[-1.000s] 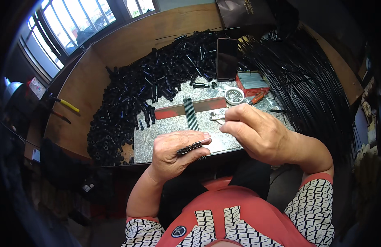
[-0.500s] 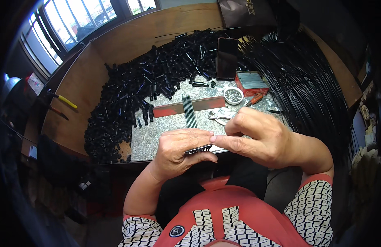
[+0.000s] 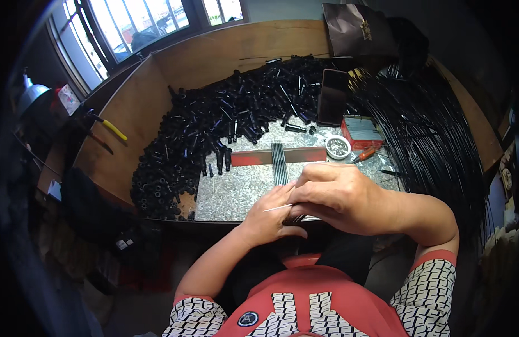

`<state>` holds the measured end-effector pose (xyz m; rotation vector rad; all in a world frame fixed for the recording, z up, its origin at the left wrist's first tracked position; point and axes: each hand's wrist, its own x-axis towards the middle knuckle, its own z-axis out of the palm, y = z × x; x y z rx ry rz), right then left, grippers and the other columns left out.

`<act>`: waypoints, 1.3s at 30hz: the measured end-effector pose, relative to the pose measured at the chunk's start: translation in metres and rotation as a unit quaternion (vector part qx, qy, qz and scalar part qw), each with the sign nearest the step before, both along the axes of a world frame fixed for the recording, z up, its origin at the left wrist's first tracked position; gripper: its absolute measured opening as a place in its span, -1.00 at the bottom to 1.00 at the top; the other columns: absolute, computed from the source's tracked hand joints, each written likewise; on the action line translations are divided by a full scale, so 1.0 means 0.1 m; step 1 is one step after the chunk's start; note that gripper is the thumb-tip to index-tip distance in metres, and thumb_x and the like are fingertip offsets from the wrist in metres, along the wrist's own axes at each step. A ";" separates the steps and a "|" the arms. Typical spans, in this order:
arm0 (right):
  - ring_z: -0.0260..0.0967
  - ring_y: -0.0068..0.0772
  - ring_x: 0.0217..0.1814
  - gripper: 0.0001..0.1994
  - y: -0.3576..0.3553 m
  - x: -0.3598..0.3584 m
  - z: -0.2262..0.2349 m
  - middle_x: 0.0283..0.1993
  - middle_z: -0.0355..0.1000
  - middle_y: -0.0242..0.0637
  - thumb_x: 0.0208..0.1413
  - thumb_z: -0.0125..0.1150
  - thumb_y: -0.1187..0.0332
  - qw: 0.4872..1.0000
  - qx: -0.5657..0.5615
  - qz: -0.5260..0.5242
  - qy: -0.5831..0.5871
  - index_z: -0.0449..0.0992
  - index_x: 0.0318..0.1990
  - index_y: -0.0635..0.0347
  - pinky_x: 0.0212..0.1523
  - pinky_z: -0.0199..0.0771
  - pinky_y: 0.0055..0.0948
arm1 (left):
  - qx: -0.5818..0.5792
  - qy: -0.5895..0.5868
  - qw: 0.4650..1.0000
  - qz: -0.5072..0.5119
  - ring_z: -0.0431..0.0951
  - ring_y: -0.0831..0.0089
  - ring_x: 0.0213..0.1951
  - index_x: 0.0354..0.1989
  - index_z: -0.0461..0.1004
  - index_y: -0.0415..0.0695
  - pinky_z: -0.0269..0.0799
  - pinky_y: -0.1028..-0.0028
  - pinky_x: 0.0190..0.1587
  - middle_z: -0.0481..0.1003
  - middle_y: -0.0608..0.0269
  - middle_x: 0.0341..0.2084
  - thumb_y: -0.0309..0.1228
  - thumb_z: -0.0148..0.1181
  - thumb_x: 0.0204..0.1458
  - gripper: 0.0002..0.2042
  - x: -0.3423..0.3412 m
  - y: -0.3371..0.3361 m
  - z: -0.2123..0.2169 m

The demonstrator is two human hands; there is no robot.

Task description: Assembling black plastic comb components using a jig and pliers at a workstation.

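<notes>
A row of thin dark rods (image 3: 279,163) lies side by side across a red-edged flat bar (image 3: 251,158) on the speckled board. Their near ends run into my left hand (image 3: 265,218), which is closed round them with the thumb below. Just right of it, my right hand (image 3: 343,196) is curled in a pinch. A thin whitish stick (image 3: 277,208) sticks out leftward from its fingertips, over the back of my left hand. The right hand partly covers the near ends of the rods.
Black tubular parts (image 3: 214,123) are heaped at the left and back. A phone (image 3: 332,98) stands upright behind a white bowl (image 3: 338,147) of small metal pieces, a red box (image 3: 362,132) and an orange-handled tool (image 3: 365,154). Long black rods (image 3: 433,129) fill the right side.
My right hand has moved in over the rods' near ends, and a whitish stick now shows in its fingers. The metal pliers are hidden now. The whole view has shifted.
</notes>
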<state>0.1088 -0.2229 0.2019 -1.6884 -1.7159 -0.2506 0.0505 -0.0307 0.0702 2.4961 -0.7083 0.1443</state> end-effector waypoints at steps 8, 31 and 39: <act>0.38 -0.54 -0.44 -0.93 -0.07 0.24 0.81 -0.45 0.43 -0.31 0.00 0.27 0.53 0.991 -0.026 -0.060 0.118 0.57 -0.35 0.33 -0.47 0.33 -0.59 | 0.011 -0.045 0.999 -0.028 0.10 -0.08 0.29 0.13 0.33 -0.15 0.04 0.00 0.27 0.22 -0.02 0.21 -0.05 0.40 -0.22 -0.28 0.18 0.10 0.03; 0.41 -0.47 -0.33 -0.73 -0.15 -0.14 -0.40 -0.22 0.39 -0.24 0.08 0.16 0.53 0.957 -0.071 -0.093 0.267 0.44 -0.03 0.34 -0.28 0.46 -0.47 | -0.614 0.214 0.736 0.192 0.60 0.45 -0.48 -0.28 0.48 -0.20 0.54 0.49 -0.53 0.57 0.18 -0.45 -0.21 0.22 0.08 -0.73 0.32 0.44 0.10; 0.38 -0.46 -0.46 -0.52 0.43 -0.50 -1.86 -0.17 0.31 -0.21 0.32 -0.16 0.08 0.580 0.089 0.042 0.808 0.15 0.17 0.31 -0.51 0.45 -0.50 | -0.765 0.148 0.559 0.283 0.60 0.37 -0.39 -0.24 0.45 -0.21 0.61 0.41 -0.48 0.54 0.04 -0.31 -0.24 0.06 0.20 -0.75 0.09 0.18 -0.34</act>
